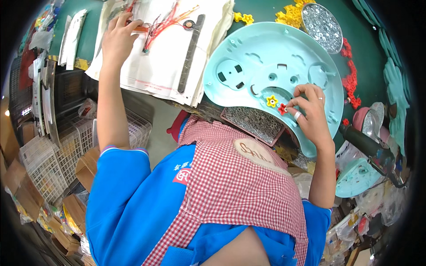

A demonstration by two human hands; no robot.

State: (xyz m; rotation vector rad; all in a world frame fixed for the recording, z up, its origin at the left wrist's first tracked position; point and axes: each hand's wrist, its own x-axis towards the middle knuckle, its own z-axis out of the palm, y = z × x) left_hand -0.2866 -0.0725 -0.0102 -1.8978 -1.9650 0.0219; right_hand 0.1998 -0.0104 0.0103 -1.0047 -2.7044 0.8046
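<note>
A light-blue curved plastic shell (248, 40) lies on the table in front of me, its hollow side up. A yellow star-shaped piece (272, 101) and a red star-shaped piece (282, 108) sit near its inner curved edge. At the red star, the thumb and forefinger of my right hand (312, 113) pinch a small metal washer, partly hidden by the fingertips. Farther left, my left hand (119, 39) has its fingers curled down on a bundle of red wires (159, 30). A small round black part (189, 25) is attached to these wires; the fingertips' exact hold is partly hidden.
White paper sheets (153, 73) lie under the wires, with a dark strip (191, 53) on them. Behind the shell are a round dish of washers (322, 27) and yellow stars (293, 13). Red stars (350, 73) lie right. A tray of metal parts (255, 122) sits at the near edge.
</note>
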